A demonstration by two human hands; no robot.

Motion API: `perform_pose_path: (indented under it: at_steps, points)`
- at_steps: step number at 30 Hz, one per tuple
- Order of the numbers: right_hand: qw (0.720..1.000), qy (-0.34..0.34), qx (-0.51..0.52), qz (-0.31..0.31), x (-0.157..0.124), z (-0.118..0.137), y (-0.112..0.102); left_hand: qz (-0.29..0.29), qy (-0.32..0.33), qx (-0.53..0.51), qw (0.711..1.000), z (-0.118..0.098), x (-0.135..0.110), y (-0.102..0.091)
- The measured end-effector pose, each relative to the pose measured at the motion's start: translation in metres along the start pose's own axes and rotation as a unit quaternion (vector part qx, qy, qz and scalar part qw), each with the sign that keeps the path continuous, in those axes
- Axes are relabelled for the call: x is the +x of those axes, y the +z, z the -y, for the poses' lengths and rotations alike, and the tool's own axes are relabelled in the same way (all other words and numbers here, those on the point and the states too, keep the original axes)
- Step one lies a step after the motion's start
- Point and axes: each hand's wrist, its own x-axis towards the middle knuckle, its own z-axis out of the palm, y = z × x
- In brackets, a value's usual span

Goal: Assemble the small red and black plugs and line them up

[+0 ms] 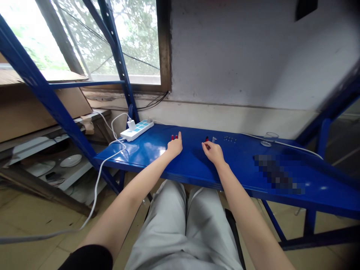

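My left hand rests at the blue tabletop with its index finger stretched out and the other fingers partly hidden. Two small red pieces show right beside its fingers; whether they touch the hand I cannot tell. To the right, my right hand has thumb and fingertips pinched together, and anything between them is too small to make out. Just beyond it are a small red-and-black piece and a small pale grey piece. Several tiny silvery bits lie farther right.
A white power strip with a plugged-in charger sits at the table's left end, its cable hanging off the front. A clear glass stands at the back right, near a blurred dark object. Blue metal posts rise at the left.
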Motion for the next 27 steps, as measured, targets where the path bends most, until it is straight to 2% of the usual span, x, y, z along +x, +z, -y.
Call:
perform_pose_path:
  at_steps: [7, 9, 11, 13, 16, 19, 22, 27]
  points:
    - [1.0, 0.014, -0.009, 0.015, -0.001, 0.002, -0.001, -0.039, 0.029, -0.028, 0.998, 0.0, 0.002, -0.003]
    - [1.0, 0.015, -0.005, 0.012, -0.001, 0.003, -0.001, -0.056, 0.049, -0.077, 0.994, -0.003, 0.003, -0.005]
    - [1.0, 0.022, 0.0, 0.005, -0.001, 0.003, -0.001, -0.08, 0.069, -0.17, 0.98, -0.009, 0.003, -0.006]
    - [0.999, 0.043, 0.011, -0.006, 0.0, 0.003, 0.0, -0.096, 0.076, -0.308, 0.943, -0.019, 0.004, -0.005]
    - [0.996, 0.072, 0.052, -0.009, 0.002, 0.002, 0.002, -0.078, 0.053, -0.52, 0.849, -0.038, 0.002, -0.001]
    - [0.993, 0.074, 0.091, 0.006, 0.003, 0.002, 0.004, -0.058, 0.022, -0.629, 0.775, -0.053, -0.003, 0.004]
    - [0.991, 0.072, 0.108, 0.014, 0.003, 0.002, 0.007, -0.03, -0.001, -0.666, 0.745, -0.058, -0.011, 0.007]
    - [0.992, 0.067, 0.11, 0.008, 0.003, 0.003, 0.009, 0.004, 0.008, -0.684, 0.729, -0.054, -0.021, 0.006]
